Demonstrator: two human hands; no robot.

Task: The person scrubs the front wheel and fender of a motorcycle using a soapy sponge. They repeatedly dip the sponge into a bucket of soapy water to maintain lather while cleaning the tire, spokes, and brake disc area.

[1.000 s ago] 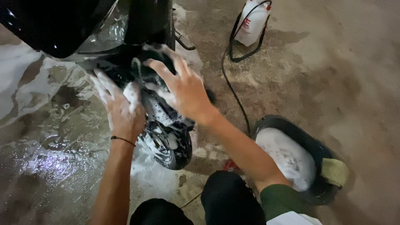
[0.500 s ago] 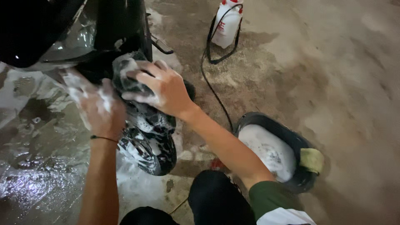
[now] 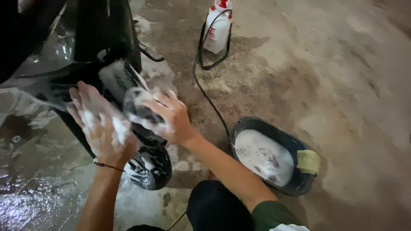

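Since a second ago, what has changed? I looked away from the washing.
Both soapy hands slid along the black scooter's front mudguard: the left hand and right hand now sit lower on it, over the wheel. Nothing was let go. The suds basin, sponge and sprayer bottle stayed put.

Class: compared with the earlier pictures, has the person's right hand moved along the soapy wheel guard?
Cannot tell: the right hand stays on the soapy wheel guard above the tyre; the camera itself shifted.

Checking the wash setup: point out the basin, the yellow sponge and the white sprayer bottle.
basin (image 3: pixel 257 124): head view, bare dark rim at the far edge.
yellow sponge (image 3: pixel 308 162): head view, its middle.
white sprayer bottle (image 3: pixel 216 31): head view, its body.
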